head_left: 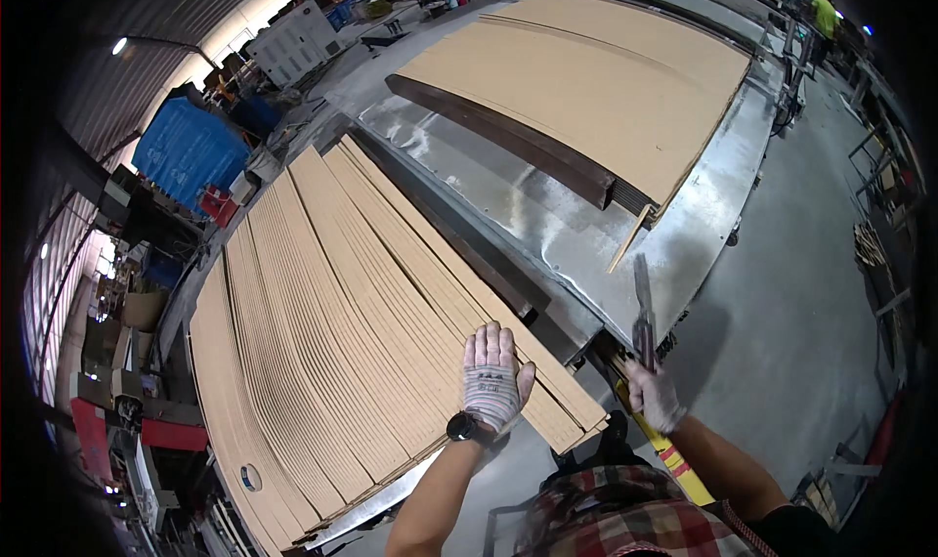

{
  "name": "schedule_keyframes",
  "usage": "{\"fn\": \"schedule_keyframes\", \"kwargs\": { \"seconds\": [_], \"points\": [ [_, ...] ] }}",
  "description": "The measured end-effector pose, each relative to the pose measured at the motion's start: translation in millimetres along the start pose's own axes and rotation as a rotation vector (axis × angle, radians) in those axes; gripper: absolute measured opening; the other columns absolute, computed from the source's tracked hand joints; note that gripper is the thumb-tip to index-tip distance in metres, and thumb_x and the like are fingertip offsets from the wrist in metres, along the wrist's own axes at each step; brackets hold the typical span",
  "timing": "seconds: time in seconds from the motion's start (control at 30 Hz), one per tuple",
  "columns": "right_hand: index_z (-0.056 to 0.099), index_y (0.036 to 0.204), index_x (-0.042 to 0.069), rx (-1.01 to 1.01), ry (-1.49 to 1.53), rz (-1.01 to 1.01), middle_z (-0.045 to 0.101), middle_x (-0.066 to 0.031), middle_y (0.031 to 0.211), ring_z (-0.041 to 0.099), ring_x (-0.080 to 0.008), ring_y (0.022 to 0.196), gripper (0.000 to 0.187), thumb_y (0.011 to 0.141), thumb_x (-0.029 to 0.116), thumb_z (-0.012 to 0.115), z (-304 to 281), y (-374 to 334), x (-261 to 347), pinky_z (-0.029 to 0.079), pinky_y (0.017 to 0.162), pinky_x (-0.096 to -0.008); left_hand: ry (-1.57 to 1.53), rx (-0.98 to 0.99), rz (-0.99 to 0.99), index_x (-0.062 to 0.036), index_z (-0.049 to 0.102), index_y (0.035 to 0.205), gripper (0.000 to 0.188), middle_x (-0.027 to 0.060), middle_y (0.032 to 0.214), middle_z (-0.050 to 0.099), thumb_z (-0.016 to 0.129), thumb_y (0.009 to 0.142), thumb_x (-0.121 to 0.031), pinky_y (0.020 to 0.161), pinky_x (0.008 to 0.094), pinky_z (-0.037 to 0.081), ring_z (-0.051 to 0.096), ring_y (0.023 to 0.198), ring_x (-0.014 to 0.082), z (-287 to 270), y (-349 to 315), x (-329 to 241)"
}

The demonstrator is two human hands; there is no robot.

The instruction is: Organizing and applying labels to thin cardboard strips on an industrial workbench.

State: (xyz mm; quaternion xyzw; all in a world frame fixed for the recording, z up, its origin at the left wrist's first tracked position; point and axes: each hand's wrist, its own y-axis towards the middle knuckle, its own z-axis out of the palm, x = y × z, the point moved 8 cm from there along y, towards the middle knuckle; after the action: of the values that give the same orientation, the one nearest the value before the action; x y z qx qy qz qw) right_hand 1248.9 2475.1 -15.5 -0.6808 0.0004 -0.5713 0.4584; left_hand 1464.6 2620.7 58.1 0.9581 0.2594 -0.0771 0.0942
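Note:
Flat on a fanned-out layer of brown cardboard sheets (332,332) rests my left hand (493,379), in a striped grey glove, its fingers stretched out and holding nothing. The sheets overlap in rows, and a small round blue-and-white object (250,478) lies on them at the lower left. My right hand (655,398), also gloved, is closed round the dark handle of a long, flat-bladed knife-like tool (642,308). Its grey blade points away from me, over the near right edge of the metal table (489,181). Blur hides the tool's exact kind.
Farther back, a second cardboard stack (596,83) lies on the metal table behind a dark metal beam (518,147). A thin tan strip (630,239) sticks out at its corner. A yellow bar (689,474) runs below my right forearm. A person (826,17) stands far right.

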Motion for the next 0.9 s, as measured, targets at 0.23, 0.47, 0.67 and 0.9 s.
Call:
{"fn": "schedule_keyframes", "kwargs": {
  "seconds": [0.23, 0.47, 0.67, 0.9],
  "points": [
    [0.057, 0.102, 0.008, 0.187, 0.948, 0.483, 0.06, -0.0055, 0.082, 0.061, -0.0228, 0.079, 0.021, 0.092, 0.026, 0.053, 83.0, -41.1, -102.2, 0.05, 0.085, -0.0546, -0.008, -0.03, 0.05, 0.0082, 0.035, 0.132, 0.07, 0.0285, 0.14, 0.032, 0.059, 0.081, -0.032, 0.112, 0.0517, 0.016, 0.027, 0.133, 0.0427, 1.7, 7.0, -11.7],
    [0.057, 0.099, 0.01, 0.189, 0.882, 0.404, 0.057, -0.0018, 0.08, 0.06, -0.0155, 0.074, 0.016, 0.088, 0.022, 0.059, 127.0, 35.3, -110.4, 0.051, 0.083, -0.0575, 0.08, -0.041, -0.039, 0.0077, 0.03, 0.136, 0.066, 0.0272, 0.145, 0.027, 0.053, 0.087, -0.03, 0.114, 0.0489, 0.013, 0.02, 0.137, 0.041, 10.7, 50.1, 59.2],
    [0.052, 0.108, 0.004, -0.116, -0.586, -0.444, 0.062, -0.0167, 0.083, 0.063, -0.0348, 0.076, 0.038, 0.09, 0.038, 0.055, 25.9, -54.9, -24.6, 0.049, 0.071, -0.0433, 0.126, -0.009, -0.062, 0.0094, 0.029, 0.138, 0.074, 0.028, 0.146, 0.024, 0.05, 0.088, -0.041, 0.114, 0.0484, 0.011, 0.018, 0.138, 0.0409, 9.7, 45.8, 66.1],
    [0.05, 0.096, 0.006, 0.094, -1.161, -0.316, 0.06, -0.0196, 0.074, 0.062, -0.0384, 0.071, 0.037, 0.092, 0.043, 0.046, 46.9, -103.6, -9.3, 0.048, 0.062, -0.0473, 0.076, 0.028, -0.002, 0.011, 0.026, 0.138, 0.081, 0.0291, 0.147, 0.022, 0.051, 0.087, -0.047, 0.114, 0.0491, 0.009, 0.016, 0.139, 0.0412, 9.8, 46.3, 62.1]
  ]
}}
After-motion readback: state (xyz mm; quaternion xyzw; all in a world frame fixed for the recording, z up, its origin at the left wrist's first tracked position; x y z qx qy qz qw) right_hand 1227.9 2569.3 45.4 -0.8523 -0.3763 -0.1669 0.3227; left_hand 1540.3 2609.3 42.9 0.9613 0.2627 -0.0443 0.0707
